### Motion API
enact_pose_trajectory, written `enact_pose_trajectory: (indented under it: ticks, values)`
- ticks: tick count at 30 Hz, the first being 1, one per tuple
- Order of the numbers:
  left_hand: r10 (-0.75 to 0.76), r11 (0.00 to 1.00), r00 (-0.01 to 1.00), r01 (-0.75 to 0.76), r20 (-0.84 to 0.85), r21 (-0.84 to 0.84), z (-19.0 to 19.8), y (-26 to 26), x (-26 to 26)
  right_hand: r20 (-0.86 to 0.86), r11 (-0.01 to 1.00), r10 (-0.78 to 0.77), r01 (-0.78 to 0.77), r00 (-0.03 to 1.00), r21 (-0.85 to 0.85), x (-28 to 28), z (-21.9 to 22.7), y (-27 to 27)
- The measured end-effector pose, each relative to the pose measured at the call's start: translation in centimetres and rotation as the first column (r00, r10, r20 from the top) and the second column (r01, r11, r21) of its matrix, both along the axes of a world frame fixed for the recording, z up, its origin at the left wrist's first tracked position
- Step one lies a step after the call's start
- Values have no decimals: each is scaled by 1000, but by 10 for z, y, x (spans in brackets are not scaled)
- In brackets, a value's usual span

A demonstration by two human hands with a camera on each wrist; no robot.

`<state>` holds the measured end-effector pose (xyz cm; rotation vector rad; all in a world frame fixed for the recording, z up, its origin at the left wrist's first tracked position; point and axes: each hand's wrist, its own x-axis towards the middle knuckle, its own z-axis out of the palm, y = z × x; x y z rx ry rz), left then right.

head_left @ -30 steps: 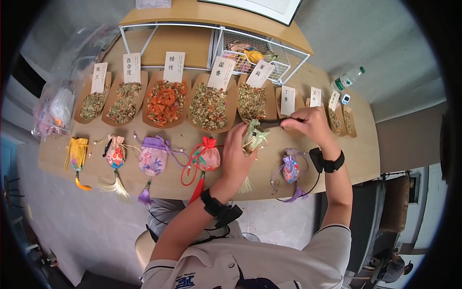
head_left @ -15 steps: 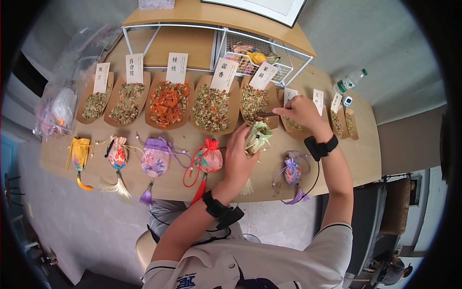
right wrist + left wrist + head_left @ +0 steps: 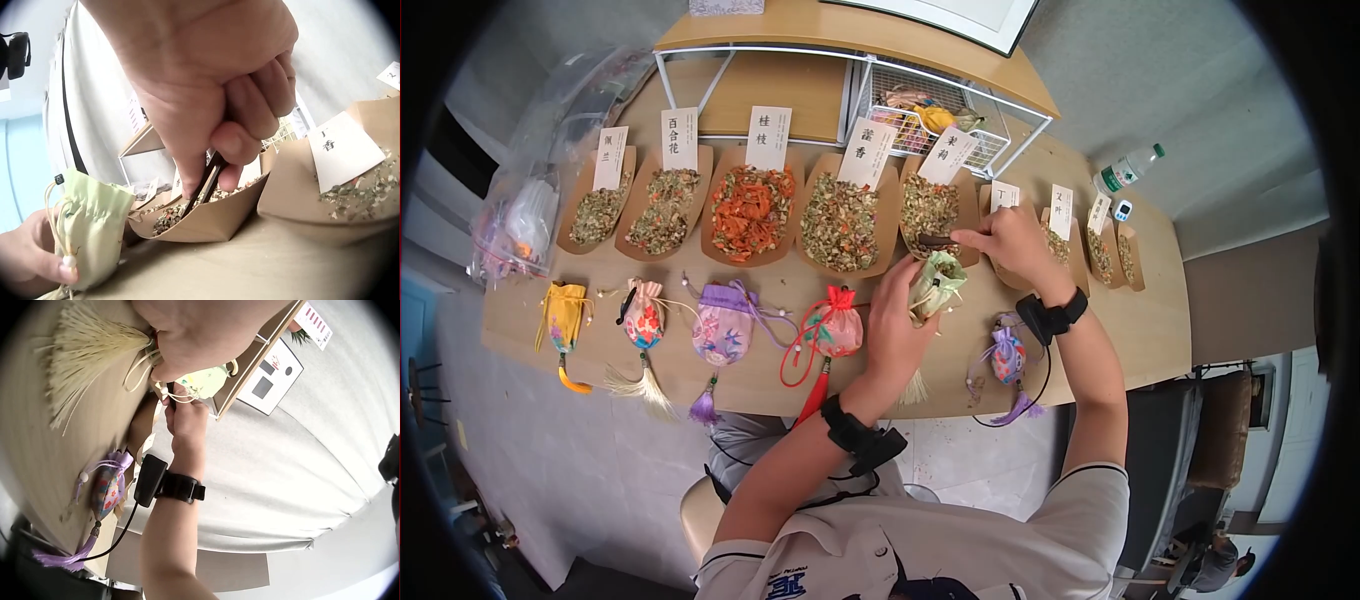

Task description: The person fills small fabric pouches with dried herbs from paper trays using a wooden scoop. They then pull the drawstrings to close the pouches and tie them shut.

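Note:
My left hand grips a pale green drawstring pouch by its side, mouth upward, at the near end of a brown paper tray. Cream cords with a white bead hang from the pouch in the right wrist view. Thumb and fingers of my right hand pinch a dark, narrow scoop. Its tip dips into the dried herb mix in that tray and is partly hidden there. A cream tassel lies below the left hand in the left wrist view.
Several more herb trays with label cards stand in a row. Before them lie tasselled pouches, including a yellow one and a small purple one. A shelf with a wire basket stands behind; a bottle lies at right.
My right hand has moved the scoop from the pouch's mouth up and left into the herb tray. The left hand keeps the pouch nearly in place, its mouth now uncovered.

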<state>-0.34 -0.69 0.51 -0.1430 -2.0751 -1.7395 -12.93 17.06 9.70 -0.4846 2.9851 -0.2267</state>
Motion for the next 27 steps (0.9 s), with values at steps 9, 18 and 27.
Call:
enact_pose_trajectory:
  ticks: [9,18,27]
  values:
    - [-2,1000,1000,2,10,2,1,-1,0,-153,996,-74,63,985,-70,12,-5,5]
    - [14,1000,1000,-14,14,3,0,0,0,-211,943,-102,27,972,-331,34,19,20]
    - [15,1000,1000,-15,18,4,2,0,1,-354,969,228,-246,907,-8,58,39,15]
